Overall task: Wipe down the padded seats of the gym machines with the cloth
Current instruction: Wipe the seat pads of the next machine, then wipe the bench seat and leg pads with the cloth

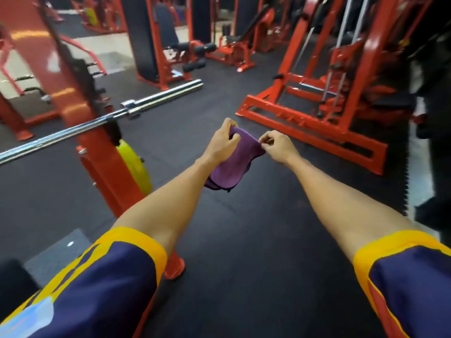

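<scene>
A purple cloth [230,167] hangs in the air in front of me, above the black rubber floor. My left hand [223,140] grips its upper left part with curled fingers. My right hand [277,145] pinches its upper right edge between thumb and fingers. The lower part of the cloth droops in folds behind my left forearm. A machine with a dark padded seat and back [168,30] stands far ahead at the upper middle. Another black padded incline bench [249,28] sits farther right.
A chrome barbell [102,119] lies across an orange rack [73,93] on my left, with a yellow plate [135,164] leaning at its base. A red cable machine frame [314,128] stands on the right. The black floor [244,240] stretches between them.
</scene>
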`<state>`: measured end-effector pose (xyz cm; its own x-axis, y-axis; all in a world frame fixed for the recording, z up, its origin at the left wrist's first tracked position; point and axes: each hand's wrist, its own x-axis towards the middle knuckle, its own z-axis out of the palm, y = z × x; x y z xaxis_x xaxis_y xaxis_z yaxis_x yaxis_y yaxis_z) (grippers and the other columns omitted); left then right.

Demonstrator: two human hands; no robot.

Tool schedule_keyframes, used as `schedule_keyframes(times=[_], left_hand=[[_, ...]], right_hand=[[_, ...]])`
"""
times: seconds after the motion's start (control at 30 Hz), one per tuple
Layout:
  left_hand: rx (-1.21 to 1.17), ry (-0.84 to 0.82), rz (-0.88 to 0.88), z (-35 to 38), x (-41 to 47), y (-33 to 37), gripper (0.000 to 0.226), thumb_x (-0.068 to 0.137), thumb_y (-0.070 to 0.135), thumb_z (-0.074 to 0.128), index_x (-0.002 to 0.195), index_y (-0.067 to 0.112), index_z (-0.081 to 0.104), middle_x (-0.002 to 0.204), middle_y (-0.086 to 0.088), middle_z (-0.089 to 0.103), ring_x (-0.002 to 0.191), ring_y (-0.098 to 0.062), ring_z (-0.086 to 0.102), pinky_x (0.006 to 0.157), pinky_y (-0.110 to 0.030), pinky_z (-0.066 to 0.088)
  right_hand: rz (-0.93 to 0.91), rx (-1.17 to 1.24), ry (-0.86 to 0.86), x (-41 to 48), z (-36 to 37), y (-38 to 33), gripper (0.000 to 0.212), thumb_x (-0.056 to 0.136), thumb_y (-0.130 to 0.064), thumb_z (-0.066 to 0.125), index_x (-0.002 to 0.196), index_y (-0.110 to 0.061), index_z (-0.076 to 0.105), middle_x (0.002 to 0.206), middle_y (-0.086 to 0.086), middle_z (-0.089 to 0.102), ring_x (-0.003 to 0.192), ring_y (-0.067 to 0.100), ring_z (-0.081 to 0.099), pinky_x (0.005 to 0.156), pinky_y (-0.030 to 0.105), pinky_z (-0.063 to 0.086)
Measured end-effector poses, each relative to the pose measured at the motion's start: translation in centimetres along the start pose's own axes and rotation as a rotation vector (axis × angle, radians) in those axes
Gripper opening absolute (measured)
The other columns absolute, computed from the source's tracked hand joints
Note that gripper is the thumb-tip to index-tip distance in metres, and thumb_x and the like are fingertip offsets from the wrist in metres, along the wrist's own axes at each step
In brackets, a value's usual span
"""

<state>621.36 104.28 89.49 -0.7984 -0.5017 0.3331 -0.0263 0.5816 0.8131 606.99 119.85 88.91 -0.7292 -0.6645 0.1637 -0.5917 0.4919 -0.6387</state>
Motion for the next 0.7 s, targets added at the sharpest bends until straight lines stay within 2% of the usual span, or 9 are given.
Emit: schedule_keyframes(times=[0.13,0.27,0.37,0.47,0.6,0.7], left_hand=[[-0.035,-0.084,0.087,7.3,4.7,6.2,0.012,0.094,0.009,0.048,0.104,0.016,0.044,0.089,0.000,0.054,0.080,-0.017,0.048,0.073,-0.030,0.039],[-0.059,-0.154,0.162,13.4,9.0,11.7,0.014,0.096,0.009,0.047,0.104,0.018,0.042,0.084,0.007,0.050,0.075,-0.007,0.048,0.068,-0.022,0.038],[-0.076,-0.198,0.235,18.0,12.3,15.3,0.016,0.094,0.009,0.048,0.105,0.018,0.042,0.085,0.005,0.050,0.077,-0.014,0.049,0.072,-0.030,0.041],[-0.096,-0.225,0.277,22.8,15.4,19.1,0.018,0.093,0.011,0.048,0.109,0.017,0.043,0.084,0.004,0.051,0.073,-0.015,0.047,0.070,-0.034,0.040],[-0.124,-0.297,0.323,27.9,19.2,22.6,0.021,0.095,0.009,0.048,0.114,0.013,0.044,0.095,-0.004,0.055,0.082,-0.019,0.049,0.069,-0.028,0.037],[-0.156,-0.334,0.371,31.7,22.7,24.3,0.021,0.093,0.007,0.050,0.112,0.015,0.043,0.095,-0.004,0.055,0.085,-0.019,0.051,0.075,-0.029,0.038]], right_hand=[[0.072,0.017,0.121,0.3,-8.5,5.3,0.022,0.089,-0.006,0.055,0.087,-0.027,0.061,0.091,-0.003,0.070,0.087,0.018,0.063,0.083,0.034,0.050],[0.107,-0.033,0.205,0.5,-16.1,10.2,0.015,0.095,-0.009,0.053,0.097,-0.023,0.059,0.094,-0.001,0.067,0.091,0.022,0.061,0.082,0.034,0.046],[0.122,-0.106,0.244,0.8,-21.6,13.4,0.014,0.097,-0.012,0.050,0.099,-0.024,0.055,0.095,0.003,0.067,0.091,0.026,0.060,0.082,0.038,0.046],[0.153,-0.187,0.274,1.1,-27.2,16.4,0.013,0.098,-0.015,0.046,0.104,-0.023,0.054,0.103,0.007,0.067,0.094,0.027,0.060,0.083,0.039,0.046],[0.210,-0.246,0.327,2.1,-32.6,20.0,0.012,0.099,-0.017,0.043,0.102,-0.028,0.050,0.102,0.004,0.065,0.094,0.028,0.060,0.080,0.039,0.044],[0.249,-0.273,0.368,3.5,-35.9,22.7,0.011,0.101,-0.019,0.043,0.105,-0.027,0.050,0.103,0.003,0.063,0.096,0.029,0.060,0.083,0.041,0.046]])
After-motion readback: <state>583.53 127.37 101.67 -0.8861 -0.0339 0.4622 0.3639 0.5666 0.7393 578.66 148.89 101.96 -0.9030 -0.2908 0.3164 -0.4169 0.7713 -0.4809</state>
